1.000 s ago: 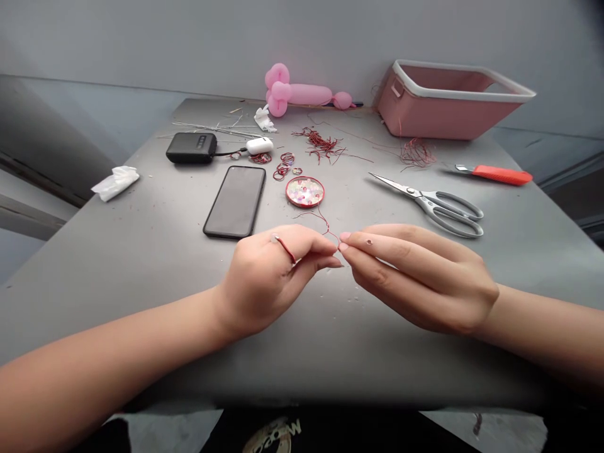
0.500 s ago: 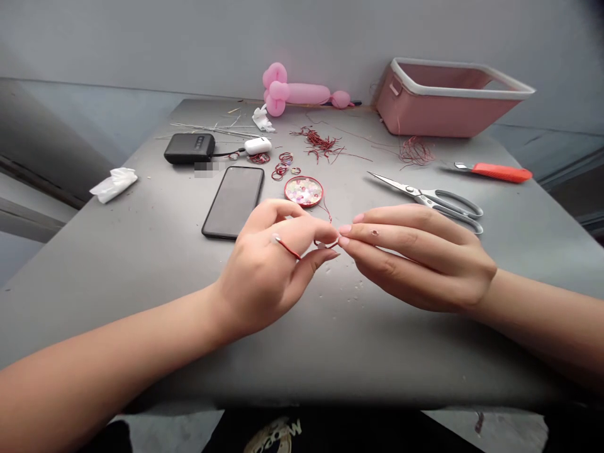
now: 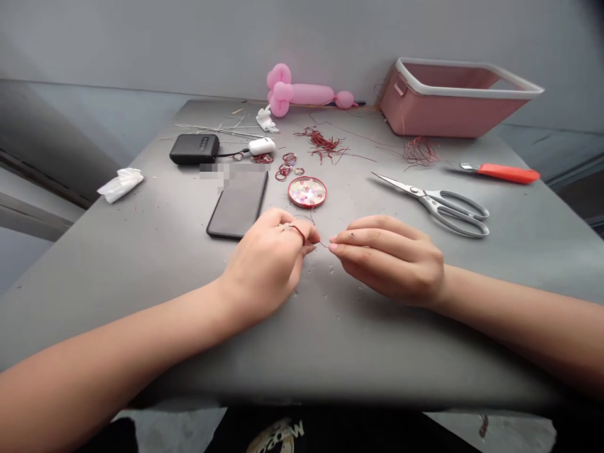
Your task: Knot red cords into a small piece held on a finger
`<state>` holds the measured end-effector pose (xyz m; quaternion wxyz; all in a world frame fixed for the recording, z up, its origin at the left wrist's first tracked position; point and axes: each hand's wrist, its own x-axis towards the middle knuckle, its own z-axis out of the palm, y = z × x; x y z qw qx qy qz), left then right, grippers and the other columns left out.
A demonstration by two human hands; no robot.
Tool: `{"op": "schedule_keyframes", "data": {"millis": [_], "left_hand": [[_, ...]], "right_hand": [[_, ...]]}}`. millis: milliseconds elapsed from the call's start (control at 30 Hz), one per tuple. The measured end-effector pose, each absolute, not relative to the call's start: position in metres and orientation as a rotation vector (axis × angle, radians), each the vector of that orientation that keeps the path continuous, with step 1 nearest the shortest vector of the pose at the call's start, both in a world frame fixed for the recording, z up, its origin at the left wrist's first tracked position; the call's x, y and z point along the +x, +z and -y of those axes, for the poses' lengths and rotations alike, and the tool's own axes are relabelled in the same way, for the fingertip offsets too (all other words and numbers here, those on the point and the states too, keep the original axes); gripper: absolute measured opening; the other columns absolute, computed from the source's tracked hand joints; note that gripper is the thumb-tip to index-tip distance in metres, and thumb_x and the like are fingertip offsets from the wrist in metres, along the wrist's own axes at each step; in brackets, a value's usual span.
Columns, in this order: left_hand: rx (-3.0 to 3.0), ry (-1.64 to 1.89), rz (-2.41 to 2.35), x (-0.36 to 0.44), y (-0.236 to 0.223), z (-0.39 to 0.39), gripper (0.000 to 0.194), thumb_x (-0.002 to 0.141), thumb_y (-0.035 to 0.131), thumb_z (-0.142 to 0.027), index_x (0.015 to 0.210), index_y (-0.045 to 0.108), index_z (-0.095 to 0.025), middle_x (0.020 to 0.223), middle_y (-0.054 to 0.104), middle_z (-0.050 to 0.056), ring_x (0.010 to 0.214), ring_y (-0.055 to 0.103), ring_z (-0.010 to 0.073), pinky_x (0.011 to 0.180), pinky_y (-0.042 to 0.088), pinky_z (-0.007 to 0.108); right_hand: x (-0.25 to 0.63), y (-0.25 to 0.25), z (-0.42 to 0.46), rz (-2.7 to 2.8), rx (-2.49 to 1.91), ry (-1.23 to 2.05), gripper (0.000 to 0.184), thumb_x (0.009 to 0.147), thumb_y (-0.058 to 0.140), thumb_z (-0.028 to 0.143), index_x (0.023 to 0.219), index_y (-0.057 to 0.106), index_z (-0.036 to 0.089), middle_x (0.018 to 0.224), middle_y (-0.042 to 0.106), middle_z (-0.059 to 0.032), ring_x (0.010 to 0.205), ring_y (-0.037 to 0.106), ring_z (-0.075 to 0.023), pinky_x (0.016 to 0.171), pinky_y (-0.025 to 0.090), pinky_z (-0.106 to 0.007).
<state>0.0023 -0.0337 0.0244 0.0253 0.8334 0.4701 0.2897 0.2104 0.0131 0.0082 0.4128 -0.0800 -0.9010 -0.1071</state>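
Thumb and fingertips of my left hand are pinched on a thin dark red cord. A short stretch of it runs across to the fingertips of my right hand, which are closed on its other side. A red cord ring with a pale bead sits round a finger of my left hand. Just beyond the hands is a round red-rimmed dish of pale, shiny beads. Whatever else lies inside the two pinches is hidden by the fingers.
A phone lies left of the dish, with a black power bank and white earphone case behind. Grey-handled scissors and an orange cutter lie right. Farther back are cord scraps, a pink balloon and a pink bin.
Both hands have come lower, nearer the tabletop, and my left hand has turned palm-down. The fingertips are slightly farther apart, with cord showing between them. The view has shifted a little.
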Motion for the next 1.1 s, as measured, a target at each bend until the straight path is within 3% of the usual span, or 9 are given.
{"op": "schedule_keyframes", "data": {"millis": [233,367,533,633,733,800,967,1100], "left_hand": [[2.115,0.897,-1.416,0.008,0.035,0.035,0.012,0.085,0.058,-0.013,0.091,0.068,-0.015,0.092,0.073,0.005,0.091,0.065,0.0169,0.086,0.052,0.03],[1.855,0.857,-1.337,0.009,0.039,0.037,0.011,0.086,0.059,-0.021,0.092,0.067,-0.016,0.091,0.073,0.004,0.088,0.066,0.0161,0.08,0.052,0.028],[1.555,0.883,-1.139,0.014,0.044,0.04,0.009,0.084,0.062,-0.02,0.088,0.065,-0.013,0.089,0.073,0.005,0.085,0.067,0.015,0.079,0.052,0.027],[1.414,0.956,-1.018,0.016,0.044,0.04,0.008,0.084,0.063,-0.021,0.086,0.064,-0.013,0.086,0.071,0.003,0.084,0.067,0.0127,0.078,0.053,0.024],[1.359,1.05,-0.939,0.017,0.043,0.039,0.006,0.084,0.065,-0.02,0.084,0.064,-0.014,0.082,0.068,0.001,0.081,0.065,0.01,0.077,0.054,0.021],[1.351,1.078,-0.907,0.017,0.043,0.039,0.005,0.082,0.068,-0.019,0.083,0.066,-0.014,0.081,0.066,0.001,0.079,0.065,0.0099,0.075,0.055,0.021],[1.41,1.091,-0.893,0.018,0.045,0.043,0.002,0.079,0.07,-0.016,0.081,0.069,-0.014,0.078,0.067,0.001,0.074,0.067,0.0118,0.069,0.057,0.023],[1.451,1.073,-0.971,0.018,0.046,0.046,0.004,0.08,0.07,-0.018,0.083,0.069,-0.016,0.083,0.07,0.003,0.078,0.069,0.0134,0.07,0.057,0.023]], "right_hand": [[0.212,0.009,-0.01,2.271,-0.238,-0.333,0.023,0.078,0.069,0.005,0.095,0.064,0.02,0.08,0.071,-0.0065,0.073,0.062,-0.0181,0.065,0.06,-0.031],[0.215,0.011,-0.01,2.258,-0.221,-0.385,0.021,0.078,0.069,0.006,0.09,0.064,0.022,0.079,0.07,-0.0053,0.072,0.06,-0.0172,0.063,0.058,-0.031],[0.213,0.021,-0.004,2.213,-0.149,-0.374,0.017,0.074,0.068,0.006,0.082,0.065,0.021,0.072,0.065,-0.0062,0.066,0.056,-0.0178,0.055,0.054,-0.032],[0.212,0.034,0.007,2.202,-0.256,-0.273,0.018,0.074,0.069,0.005,0.082,0.066,0.02,0.072,0.064,-0.0055,0.065,0.055,-0.0159,0.058,0.053,-0.031],[0.213,0.049,0.015,2.233,-0.514,0.346,0.011,0.086,0.061,0.014,0.091,0.068,0.021,0.081,0.066,-0.0054,0.072,0.059,-0.015,0.065,0.053,-0.031],[0.216,0.059,0.015,2.133,-0.727,0.868,0.014,0.093,0.054,0.024,0.091,0.068,0.023,0.075,0.065,-0.0017,0.067,0.059,-0.0126,0.058,0.049,-0.026],[0.215,0.067,0.006,1.811,-1.026,1.695,0.022,0.077,0.076,0.038,0.076,0.065,0.019,0.065,0.059,0.0017,0.059,0.051,-0.0096,0.053,0.042,-0.023],[0.211,0.06,0.0,1.713,-1.022,1.995,0.026,0.072,0.08,0.036,0.073,0.064,0.016,0.062,0.056,0.0025,0.058,0.049,-0.0086,0.054,0.041,-0.023]]}}
